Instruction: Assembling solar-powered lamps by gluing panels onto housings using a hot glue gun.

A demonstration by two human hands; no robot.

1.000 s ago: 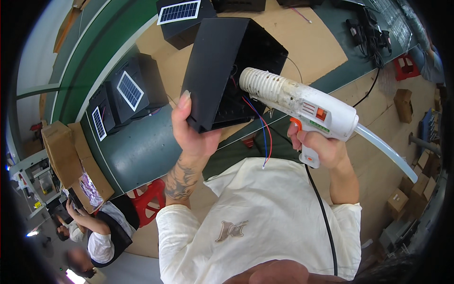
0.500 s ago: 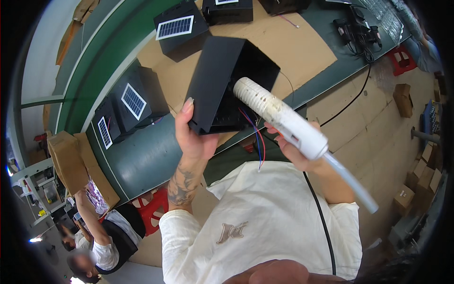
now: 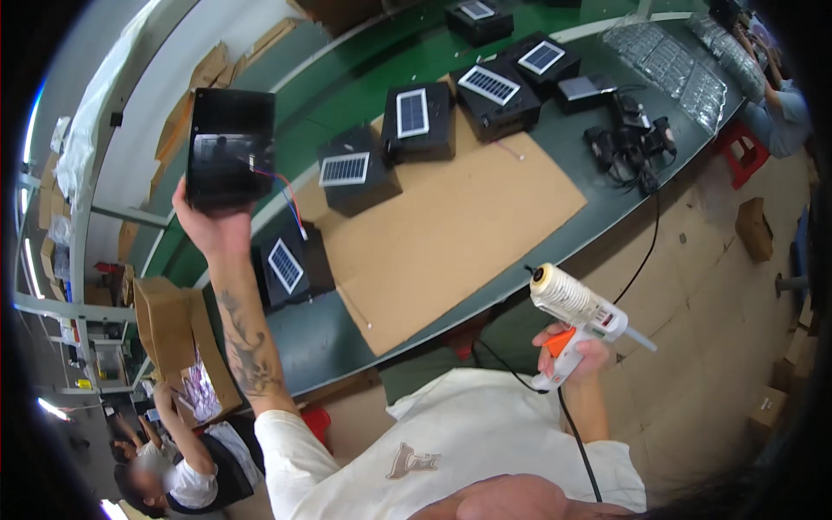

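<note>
At the far left, my left hand (image 3: 215,227) is closed on the lower edge of a black box (image 3: 227,156) and lifts it up beside the table. The box's open, hollow side faces me. Thin red and blue wires (image 3: 290,198) with a white plug dangle from it. On the right, my right hand (image 3: 582,354) grips a white hot glue gun (image 3: 574,299), fingers at its orange trigger. Its nozzle points up and to the left, away from the box. A translucent glue stick (image 3: 640,339) sticks out of the gun's rear.
Several black boxes with small solar panels (image 3: 412,114) stand along the table's far side. A cardboard sheet (image 3: 459,234) covers the middle. Black cabled devices (image 3: 631,143) and bubble wrap (image 3: 672,69) lie at the right. A co-worker (image 3: 204,468) sits left, by an open carton (image 3: 169,334).
My left hand has carried the box up and to the left. The glue gun has come out of the box and moved right and lower, its nozzle now tilted upward.
</note>
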